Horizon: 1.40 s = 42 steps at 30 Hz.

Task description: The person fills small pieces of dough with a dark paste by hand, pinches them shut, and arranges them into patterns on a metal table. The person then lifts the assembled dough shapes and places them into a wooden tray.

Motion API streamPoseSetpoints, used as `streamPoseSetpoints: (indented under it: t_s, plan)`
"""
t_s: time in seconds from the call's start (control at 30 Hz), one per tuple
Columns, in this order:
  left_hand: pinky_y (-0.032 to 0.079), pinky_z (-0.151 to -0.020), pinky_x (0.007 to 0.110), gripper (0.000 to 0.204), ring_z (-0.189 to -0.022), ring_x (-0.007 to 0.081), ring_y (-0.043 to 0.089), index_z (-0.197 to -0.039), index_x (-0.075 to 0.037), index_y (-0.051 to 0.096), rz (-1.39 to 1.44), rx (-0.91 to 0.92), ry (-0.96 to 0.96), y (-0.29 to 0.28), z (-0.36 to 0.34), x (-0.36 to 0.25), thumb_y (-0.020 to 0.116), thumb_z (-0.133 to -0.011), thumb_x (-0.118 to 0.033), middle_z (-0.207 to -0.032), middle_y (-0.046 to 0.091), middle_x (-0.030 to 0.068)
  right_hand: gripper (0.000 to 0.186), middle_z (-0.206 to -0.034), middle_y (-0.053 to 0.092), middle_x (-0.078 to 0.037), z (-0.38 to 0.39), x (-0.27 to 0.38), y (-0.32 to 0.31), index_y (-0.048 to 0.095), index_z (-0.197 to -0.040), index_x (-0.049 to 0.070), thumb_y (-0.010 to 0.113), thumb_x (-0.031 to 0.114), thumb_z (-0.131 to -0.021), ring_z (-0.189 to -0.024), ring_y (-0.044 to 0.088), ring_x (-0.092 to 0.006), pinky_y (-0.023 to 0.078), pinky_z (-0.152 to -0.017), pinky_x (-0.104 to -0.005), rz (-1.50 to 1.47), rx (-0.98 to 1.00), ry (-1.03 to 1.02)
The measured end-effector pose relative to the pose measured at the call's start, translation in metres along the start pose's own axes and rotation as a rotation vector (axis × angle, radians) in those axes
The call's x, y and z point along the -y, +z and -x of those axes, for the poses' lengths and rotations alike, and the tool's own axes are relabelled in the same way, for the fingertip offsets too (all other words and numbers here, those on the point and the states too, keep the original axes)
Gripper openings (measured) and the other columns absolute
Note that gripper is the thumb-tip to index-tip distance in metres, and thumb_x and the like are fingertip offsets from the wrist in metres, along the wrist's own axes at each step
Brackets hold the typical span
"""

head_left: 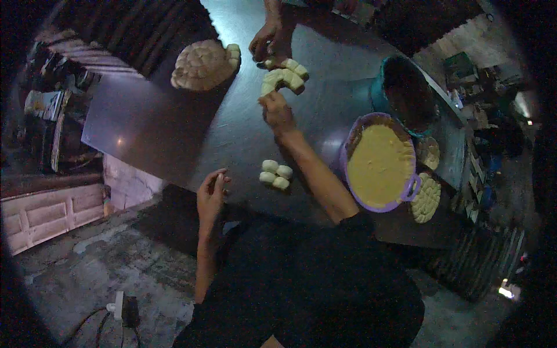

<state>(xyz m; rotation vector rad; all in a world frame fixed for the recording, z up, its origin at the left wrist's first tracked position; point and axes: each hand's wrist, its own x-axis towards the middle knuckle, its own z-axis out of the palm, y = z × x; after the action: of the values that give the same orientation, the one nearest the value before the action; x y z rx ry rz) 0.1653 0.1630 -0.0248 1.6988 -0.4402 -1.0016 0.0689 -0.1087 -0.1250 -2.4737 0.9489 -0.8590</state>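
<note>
A curved row of pale dough pieces (281, 78) lies on the metal table. My right hand (278, 116) reaches across to its near end, fingers closed on a dough piece there; the fingertips are partly hidden. A small cluster of dough balls (275, 175) sits on the table near me, between my forearms. At the table's near edge, my left hand (210, 194) is raised with loosely bent fingers apart and nothing in them. Another person's hand (270, 40) comes in from the far side, just beyond the dough row.
To my right stands a purple tub (355, 188) of yellow batter, with a teal bucket (380, 87) behind it. Scored round dough slabs (426, 197) lie beside the tub. A larger dough mound (203, 65) rests at the far left. The metal table (156, 130) has a corner at left.
</note>
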Motion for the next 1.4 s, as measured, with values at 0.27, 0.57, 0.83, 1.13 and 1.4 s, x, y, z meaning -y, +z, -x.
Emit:
streamPoseSetpoints:
  t_s: [0.27, 0.57, 0.83, 1.13, 1.4]
  plan:
    - [0.048, -0.089, 0.03, 0.025, -0.103, 0.0173, 0.06, -0.117, -0.001, 0.061, 0.069, -0.106, 0.292, 0.091, 0.083, -0.003, 0.051, -0.099, -0.015, -0.113, 0.063, 0.0087, 0.016, -0.106, 0.067, -0.008, 0.139, 0.094, -0.146, 0.068, -0.105, 0.004, 0.061, 0.011, -0.092, -0.097, 0.064, -0.0163, 0.051, -0.088, -0.0319, -1.209, 0.261, 0.537]
    - [0.048, -0.089, 0.031, 0.027, -0.102, 0.0208, 0.06, -0.113, 0.002, 0.061, 0.084, 0.326, 0.798, 0.204, 0.166, -0.056, 0.051, -0.1, -0.019, -0.112, 0.058, 0.0118, 0.025, -0.11, 0.066, -0.008, 0.22, 0.089, -0.314, 0.068, -0.107, 0.0, 0.074, 0.007, -0.083, -0.099, 0.064, -0.0165, 0.051, -0.089, -0.0296, -1.158, -0.266, 0.399]
    - [0.054, -0.078, 0.038, 0.046, -0.081, 0.0262, 0.065, -0.104, -0.002, 0.061, 0.349, 0.734, 1.637, 0.255, 0.149, -0.092, 0.058, -0.093, -0.046, -0.085, 0.065, 0.0119, 0.067, -0.098, 0.065, -0.005, 0.233, 0.114, -0.339, 0.049, -0.133, 0.003, 0.081, 0.024, -0.078, -0.083, 0.063, -0.0135, 0.053, -0.077, -0.0275, -1.578, -0.247, 0.46]
    - [0.05, -0.091, 0.038, 0.071, -0.103, 0.0256, 0.061, -0.135, -0.002, 0.038, 0.671, 0.601, 0.585, 0.278, 0.088, -0.063, 0.07, -0.086, -0.042, -0.116, 0.057, 0.0161, 0.067, -0.116, 0.061, -0.011, 0.145, 0.092, -0.329, 0.04, -0.139, 0.006, 0.075, 0.012, -0.082, -0.099, 0.063, -0.0177, 0.054, -0.081, -0.0295, -1.714, -0.286, 0.596]
    - [0.047, -0.095, 0.033, 0.047, -0.105, 0.018, 0.062, -0.133, 0.0, 0.047, 0.345, 0.58, 0.199, 0.244, -0.011, -0.068, 0.063, -0.089, 0.001, -0.111, 0.066, 0.0133, 0.034, -0.111, 0.066, -0.02, 0.018, -0.092, -0.337, 0.062, -0.119, -0.001, 0.055, 0.023, -0.096, -0.092, 0.068, -0.023, 0.052, -0.08, -0.0343, 0.076, -0.039, 0.547]
